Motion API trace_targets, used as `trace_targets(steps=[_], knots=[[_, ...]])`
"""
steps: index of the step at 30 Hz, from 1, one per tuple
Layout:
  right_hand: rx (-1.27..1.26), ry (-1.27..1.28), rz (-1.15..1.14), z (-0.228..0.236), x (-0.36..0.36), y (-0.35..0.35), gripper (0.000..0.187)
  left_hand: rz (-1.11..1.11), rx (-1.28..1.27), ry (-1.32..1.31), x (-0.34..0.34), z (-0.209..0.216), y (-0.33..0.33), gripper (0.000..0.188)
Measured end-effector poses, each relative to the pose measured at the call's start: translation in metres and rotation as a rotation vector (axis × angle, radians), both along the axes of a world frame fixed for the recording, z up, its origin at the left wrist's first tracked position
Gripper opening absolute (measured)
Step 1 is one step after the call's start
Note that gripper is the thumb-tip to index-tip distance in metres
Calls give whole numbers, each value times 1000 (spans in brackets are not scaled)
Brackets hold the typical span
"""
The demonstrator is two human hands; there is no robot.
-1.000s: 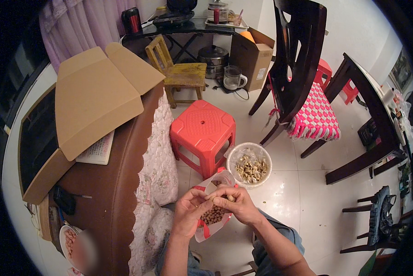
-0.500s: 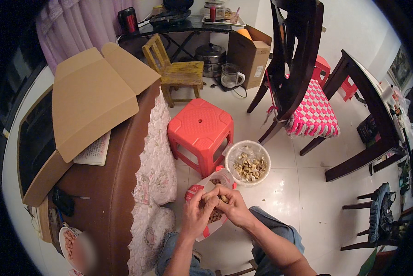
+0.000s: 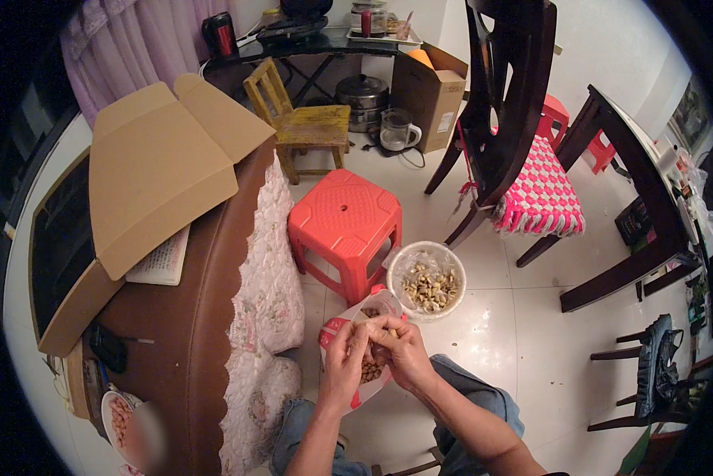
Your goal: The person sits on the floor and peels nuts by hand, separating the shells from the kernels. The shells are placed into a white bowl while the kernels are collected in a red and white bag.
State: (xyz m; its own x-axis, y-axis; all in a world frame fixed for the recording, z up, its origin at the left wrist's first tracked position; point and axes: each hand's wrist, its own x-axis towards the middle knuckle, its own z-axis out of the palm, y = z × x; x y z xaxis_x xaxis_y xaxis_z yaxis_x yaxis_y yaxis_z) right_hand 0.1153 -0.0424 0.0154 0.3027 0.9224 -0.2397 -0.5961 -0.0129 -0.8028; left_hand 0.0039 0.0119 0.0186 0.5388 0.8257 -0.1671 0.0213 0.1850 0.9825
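Observation:
My left hand and my right hand meet fingertip to fingertip. Both are closed around a small tan peanut, mostly hidden by the fingers. Directly beneath them is a clear plastic container with red parts, holding brown nuts; its middle is covered by my hands. Just beyond, to the right, a round white basket lined with a clear bag holds broken shells.
A red plastic stool stands just past the container. On the left, a brown couch bears an open cardboard box and a bowl of pinkish kernels. A dark wooden chair stands beyond the basket.
My fingers have shifted and drawn closer together around the peanut, which shows less than before. The container, basket and stool stay in place.

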Motion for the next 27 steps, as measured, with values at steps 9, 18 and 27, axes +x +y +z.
trace_targets(steps=[9, 18, 27], knots=[[-41, -338, -193, -12, -15, -6, 19, 149, 119, -1, 13, -12, -13, 35], [-20, -201, -116, -11, -20, -4, 21, 348, -252, -164, 18, -4, -12, 41], [3, -87, 4, -1, -8, -2, 26, 177, -319, -186, 3, -17, -1, 42]])
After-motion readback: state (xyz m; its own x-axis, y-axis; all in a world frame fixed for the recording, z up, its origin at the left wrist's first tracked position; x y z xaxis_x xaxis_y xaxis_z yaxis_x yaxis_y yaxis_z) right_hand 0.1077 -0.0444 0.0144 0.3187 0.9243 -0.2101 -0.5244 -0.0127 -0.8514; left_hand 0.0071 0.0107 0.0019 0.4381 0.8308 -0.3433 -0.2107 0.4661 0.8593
